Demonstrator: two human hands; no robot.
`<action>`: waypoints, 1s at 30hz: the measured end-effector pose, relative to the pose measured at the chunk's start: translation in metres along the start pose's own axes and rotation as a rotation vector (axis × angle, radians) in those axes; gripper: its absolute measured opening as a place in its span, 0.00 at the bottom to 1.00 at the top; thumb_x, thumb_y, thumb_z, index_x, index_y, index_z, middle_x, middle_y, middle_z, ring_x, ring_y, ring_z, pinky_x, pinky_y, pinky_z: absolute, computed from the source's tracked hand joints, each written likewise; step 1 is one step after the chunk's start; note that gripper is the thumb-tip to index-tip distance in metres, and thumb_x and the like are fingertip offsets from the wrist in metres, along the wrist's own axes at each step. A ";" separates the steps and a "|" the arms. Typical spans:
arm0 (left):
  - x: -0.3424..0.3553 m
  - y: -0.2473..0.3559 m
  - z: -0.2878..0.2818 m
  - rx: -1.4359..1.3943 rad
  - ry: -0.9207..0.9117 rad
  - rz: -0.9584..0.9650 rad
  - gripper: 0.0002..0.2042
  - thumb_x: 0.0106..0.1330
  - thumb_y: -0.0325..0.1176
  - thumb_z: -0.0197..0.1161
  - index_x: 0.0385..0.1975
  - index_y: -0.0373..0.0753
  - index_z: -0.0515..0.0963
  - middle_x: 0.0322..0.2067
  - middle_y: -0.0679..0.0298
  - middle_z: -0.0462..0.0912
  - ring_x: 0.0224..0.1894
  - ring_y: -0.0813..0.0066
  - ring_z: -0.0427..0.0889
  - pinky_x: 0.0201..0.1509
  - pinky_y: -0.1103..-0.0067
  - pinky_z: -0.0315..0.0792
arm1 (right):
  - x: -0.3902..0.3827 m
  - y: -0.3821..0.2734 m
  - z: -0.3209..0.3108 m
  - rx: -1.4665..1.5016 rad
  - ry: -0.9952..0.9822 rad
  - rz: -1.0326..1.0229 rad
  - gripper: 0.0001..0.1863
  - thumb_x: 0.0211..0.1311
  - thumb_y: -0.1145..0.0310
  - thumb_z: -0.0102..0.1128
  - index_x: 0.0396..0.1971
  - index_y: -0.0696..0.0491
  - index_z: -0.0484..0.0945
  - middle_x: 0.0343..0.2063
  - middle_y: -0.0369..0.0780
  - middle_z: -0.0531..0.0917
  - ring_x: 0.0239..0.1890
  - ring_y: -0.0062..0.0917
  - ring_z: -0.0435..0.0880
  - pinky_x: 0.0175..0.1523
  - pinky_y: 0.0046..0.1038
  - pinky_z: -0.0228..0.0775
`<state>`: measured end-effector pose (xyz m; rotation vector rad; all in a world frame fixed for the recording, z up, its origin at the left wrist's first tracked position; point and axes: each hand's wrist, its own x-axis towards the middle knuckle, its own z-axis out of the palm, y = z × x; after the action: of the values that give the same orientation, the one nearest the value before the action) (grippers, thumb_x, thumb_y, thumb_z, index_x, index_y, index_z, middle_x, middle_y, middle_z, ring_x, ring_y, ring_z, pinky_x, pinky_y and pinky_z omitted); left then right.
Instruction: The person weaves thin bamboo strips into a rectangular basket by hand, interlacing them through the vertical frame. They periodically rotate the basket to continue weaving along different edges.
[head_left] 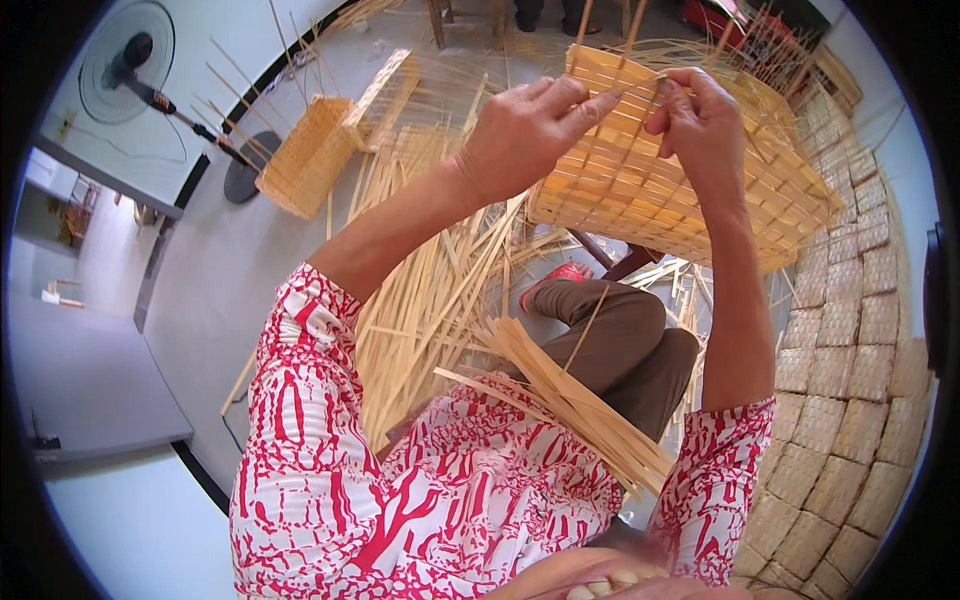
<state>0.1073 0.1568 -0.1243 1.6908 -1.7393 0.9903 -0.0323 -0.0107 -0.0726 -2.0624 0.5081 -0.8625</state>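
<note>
The half-woven bamboo basket sits raised before us, above our knees, its upright strips still loose at the rim; our left hand rests on its near edge with fingers extended and together, pressing a strip; our right hand pinches a thin strip at the rim; a bundle of bamboo strips lies across our lap; finished baskets stack at the right; a standing fan stands far left.

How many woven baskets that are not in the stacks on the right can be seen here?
2. The basket in work is under the left hand and right hand. A second basket lies on the floor at upper left. Others may be hidden.
</note>
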 end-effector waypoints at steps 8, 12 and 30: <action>-0.009 -0.017 0.001 -0.712 0.187 -0.575 0.07 0.69 0.28 0.69 0.43 0.34 0.85 0.33 0.65 0.89 0.36 0.86 0.86 0.40 0.85 0.80 | -0.006 -0.016 0.003 -0.180 0.121 -0.527 0.09 0.73 0.70 0.61 0.48 0.50 0.86 0.27 0.35 0.86 0.24 0.11 0.79 0.29 0.20 0.69; -0.005 -0.019 -0.004 -0.562 0.200 -0.509 0.07 0.66 0.29 0.71 0.40 0.35 0.86 0.31 0.63 0.89 0.32 0.82 0.87 0.37 0.83 0.81 | -0.004 -0.042 0.019 -0.401 0.004 -0.733 0.07 0.67 0.71 0.66 0.43 0.50 0.87 0.37 0.36 0.85 0.29 0.26 0.86 0.33 0.26 0.75; -0.003 -0.023 -0.002 -0.344 0.266 -0.410 0.06 0.60 0.31 0.69 0.34 0.37 0.85 0.24 0.57 0.84 0.24 0.64 0.85 0.30 0.74 0.78 | -0.002 -0.047 0.032 -0.740 -0.090 -0.723 0.05 0.65 0.70 0.63 0.38 0.48 0.85 0.33 0.36 0.81 0.41 0.35 0.82 0.42 0.38 0.74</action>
<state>0.1304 0.1616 -0.1222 1.5262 -1.2409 0.6497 -0.0079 0.0348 -0.0486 -3.0405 -0.0134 -1.0762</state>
